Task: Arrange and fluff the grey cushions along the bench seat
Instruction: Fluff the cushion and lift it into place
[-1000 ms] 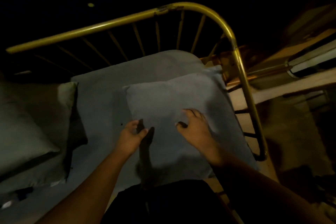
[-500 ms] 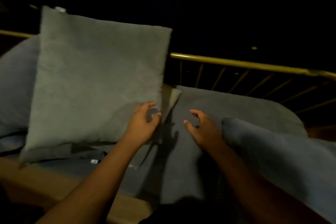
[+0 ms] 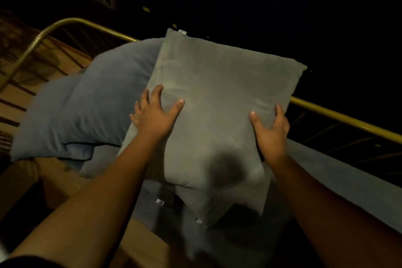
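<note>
Grey cushion (image 3: pixel 219 102) propped upright on the bench seat (image 3: pixel 339 183), leaning toward the brass rail (image 3: pixel 339 118) behind. Left hand (image 3: pixel 155 115) grips its left edge, right hand (image 3: pixel 270 130) grips its right edge, thumbs on the front face. Blue-grey pillow (image 3: pixel 87 111) touches it on the left, crowding that side. Second grey cushion (image 3: pixel 217 204) lies flat beneath. Three pillows total. Seat open to the right

Brass rail (image 3: pixel 339 115) close behind cushion (image 3: pixel 217 102)
</note>
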`<state>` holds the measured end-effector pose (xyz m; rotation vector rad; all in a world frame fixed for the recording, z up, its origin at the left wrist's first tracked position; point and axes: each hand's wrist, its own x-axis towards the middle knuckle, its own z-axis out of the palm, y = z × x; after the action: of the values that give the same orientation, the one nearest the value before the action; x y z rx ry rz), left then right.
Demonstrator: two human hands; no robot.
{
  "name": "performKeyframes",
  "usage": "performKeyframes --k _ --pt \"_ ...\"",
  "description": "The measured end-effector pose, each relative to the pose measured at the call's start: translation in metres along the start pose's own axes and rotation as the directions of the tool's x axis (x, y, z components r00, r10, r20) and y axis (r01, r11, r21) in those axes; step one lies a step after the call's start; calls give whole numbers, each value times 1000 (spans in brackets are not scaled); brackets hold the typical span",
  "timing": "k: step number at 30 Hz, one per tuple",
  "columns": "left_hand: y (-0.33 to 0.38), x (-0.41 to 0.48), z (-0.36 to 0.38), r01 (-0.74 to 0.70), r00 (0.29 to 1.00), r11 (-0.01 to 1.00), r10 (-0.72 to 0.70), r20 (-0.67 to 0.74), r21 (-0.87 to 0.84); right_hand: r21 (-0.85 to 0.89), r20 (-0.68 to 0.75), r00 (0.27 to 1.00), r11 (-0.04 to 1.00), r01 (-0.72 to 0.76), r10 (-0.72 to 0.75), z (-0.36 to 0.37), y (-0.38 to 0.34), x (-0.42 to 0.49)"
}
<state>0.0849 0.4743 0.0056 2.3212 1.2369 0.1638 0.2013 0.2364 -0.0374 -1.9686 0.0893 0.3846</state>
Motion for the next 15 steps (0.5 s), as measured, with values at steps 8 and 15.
performKeyframes --k 8,15 --pt "-10 10 -28 250 967 817 -189 169 -519 306 46 996 949 -83 72 -12 -1 13" --pt "15 -22 -50 201 960 735 -16 281 -647 331 -34 993 937 115 -110 -63 -9 -14"
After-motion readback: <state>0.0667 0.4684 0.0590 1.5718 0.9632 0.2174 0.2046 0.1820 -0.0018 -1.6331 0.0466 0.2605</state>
